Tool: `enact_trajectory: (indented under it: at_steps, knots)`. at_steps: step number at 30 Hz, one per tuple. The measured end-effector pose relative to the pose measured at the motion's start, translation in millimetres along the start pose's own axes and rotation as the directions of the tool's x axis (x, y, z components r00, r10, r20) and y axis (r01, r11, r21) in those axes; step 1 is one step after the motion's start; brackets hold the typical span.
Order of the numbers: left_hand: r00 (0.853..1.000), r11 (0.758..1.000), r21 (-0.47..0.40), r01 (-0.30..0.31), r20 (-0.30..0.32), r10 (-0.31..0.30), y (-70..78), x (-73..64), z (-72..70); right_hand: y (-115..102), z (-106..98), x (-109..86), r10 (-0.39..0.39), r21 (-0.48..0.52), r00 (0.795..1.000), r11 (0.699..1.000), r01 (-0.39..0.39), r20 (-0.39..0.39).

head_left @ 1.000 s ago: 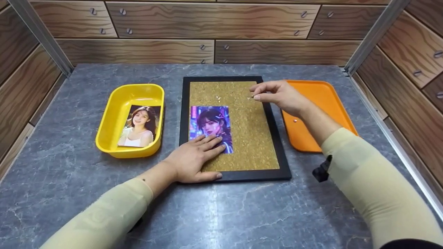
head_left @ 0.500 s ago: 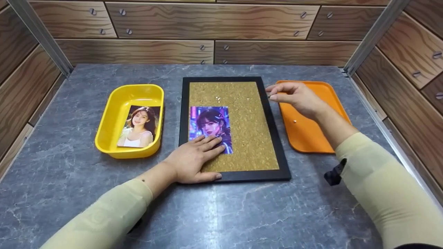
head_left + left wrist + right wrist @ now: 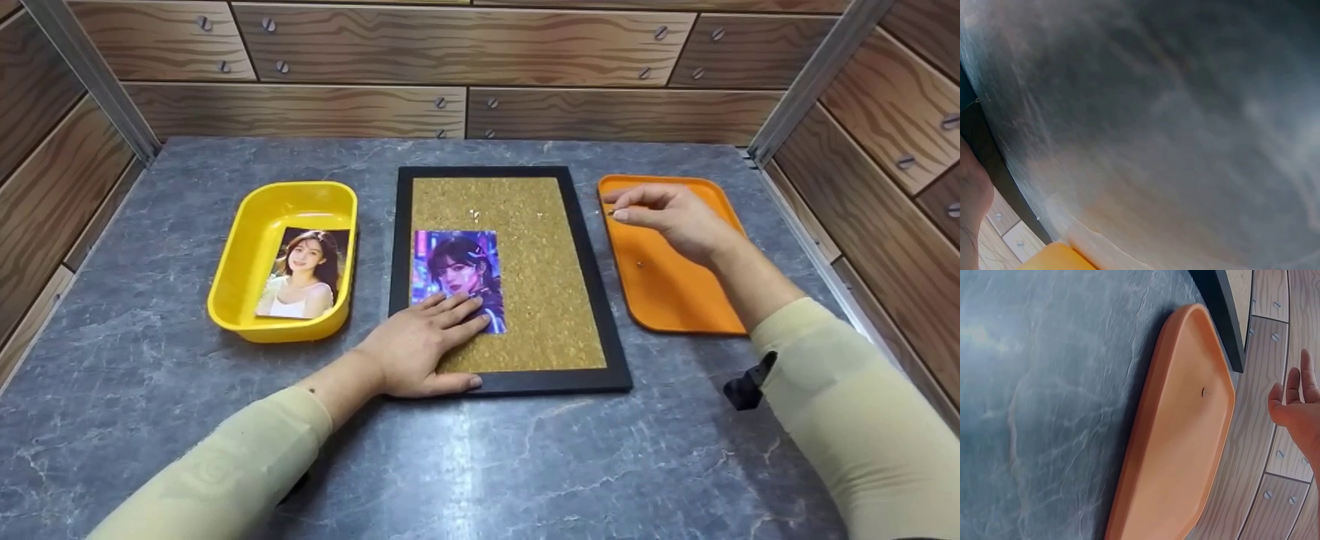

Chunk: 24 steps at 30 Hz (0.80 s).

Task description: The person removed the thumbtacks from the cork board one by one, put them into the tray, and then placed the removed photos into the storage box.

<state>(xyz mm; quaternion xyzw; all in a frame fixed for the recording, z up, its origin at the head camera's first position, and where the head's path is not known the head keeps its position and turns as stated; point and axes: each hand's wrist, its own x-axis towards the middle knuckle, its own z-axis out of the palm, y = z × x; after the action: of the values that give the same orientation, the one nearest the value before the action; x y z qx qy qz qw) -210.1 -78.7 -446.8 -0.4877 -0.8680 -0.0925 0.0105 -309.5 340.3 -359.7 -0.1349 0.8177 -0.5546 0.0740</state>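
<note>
"Left hand [image 3: 429, 349]?"
"Fingers straight, flat over the neon portrait print [image 3: 456, 262], lower part, on the corkboard [image 3: 551, 300]."
"Right hand [image 3: 675, 221]?"
"Thumb and fingertip pinching a pin-like piece [image 3: 610, 213] (tiny, blurry) by the orange tray's left rim."

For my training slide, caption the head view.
Left hand on a portrait on a cork board, right hand over an orange tray.

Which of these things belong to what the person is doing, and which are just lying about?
Seemingly part of the job:
purple picture, under the left hand
corkboard beneath it
tiny item, apparently pinched by the right hand
orange tray, below that hand

Apparently just lying about:
yellow tub, untouched
portrait photo inside it
</note>
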Motion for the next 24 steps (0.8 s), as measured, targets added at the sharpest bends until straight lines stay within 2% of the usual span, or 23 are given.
enact_trajectory:
  at_steps: [10,14,24]
  knots:
    - [1.0,1.0,0.004,-0.005,0.001,0.005,0.8,0.9,-0.3,12.7,-17.8,-14.5,-0.032,0.003,0.999,0.999,0.032,-0.003]
    - [1.0,1.0,0.005,-0.002,0.006,0.002,0.7,0.9,-0.6,18.6,-25.3,-20.3,-0.003,-0.001,1.0,1.0,0.003,-0.02]
    - [1.0,1.0,0.002,0.004,0.007,-0.004,-0.3,0.0,0.3,29.2,-38.0,-31.5,0.088,-0.098,0.991,0.99,-0.098,-0.101]
